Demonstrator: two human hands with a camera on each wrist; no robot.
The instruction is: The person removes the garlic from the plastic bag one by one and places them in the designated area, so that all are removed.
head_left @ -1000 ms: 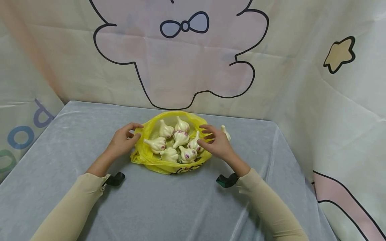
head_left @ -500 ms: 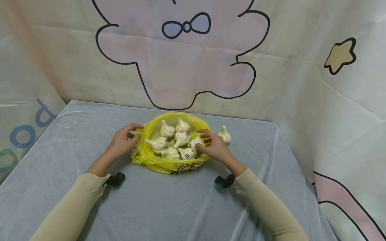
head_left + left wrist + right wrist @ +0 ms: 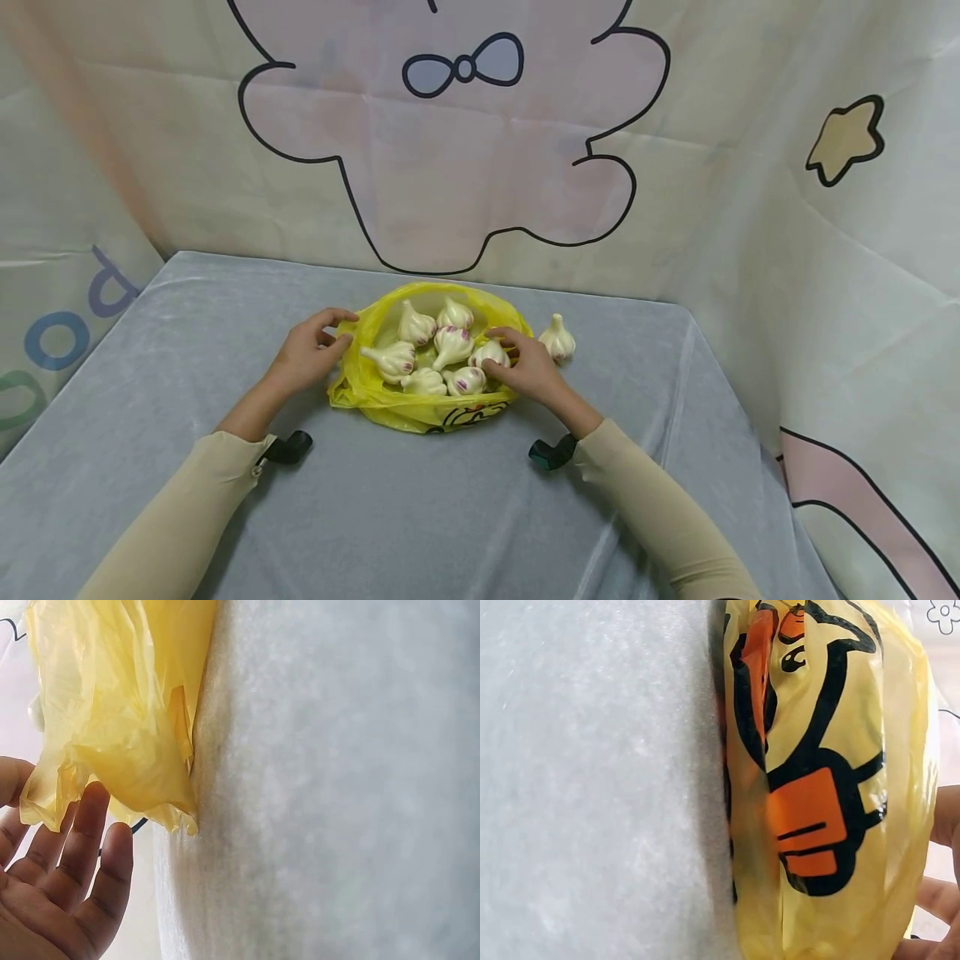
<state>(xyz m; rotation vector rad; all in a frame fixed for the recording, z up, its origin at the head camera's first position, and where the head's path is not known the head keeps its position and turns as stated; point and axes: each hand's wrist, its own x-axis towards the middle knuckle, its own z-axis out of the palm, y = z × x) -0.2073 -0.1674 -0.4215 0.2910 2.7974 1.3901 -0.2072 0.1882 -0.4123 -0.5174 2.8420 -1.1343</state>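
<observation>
A yellow plastic bag lies with its mouth spread wide and several white, purple-streaked garlic bulbs inside. My left hand is at the bag's left rim, fingers loosely bent and touching it. In the left wrist view those fingers sit behind the crumpled bag edge. Over the bag's right side, my right hand has thumb and fingertips around one garlic bulb, whose top they partly cover. The right wrist view mostly shows the bag's printed side, which hides the fingertips.
One more garlic bulb stands on the grey cloth-covered table, just right of the bag and behind the right hand. A printed fabric backdrop rises along the table's far edge and both sides.
My right hand has moved left and slightly down, onto a garlic bulb at the bag's right side, uncovering the bulb on the table. The left hand stays put.
</observation>
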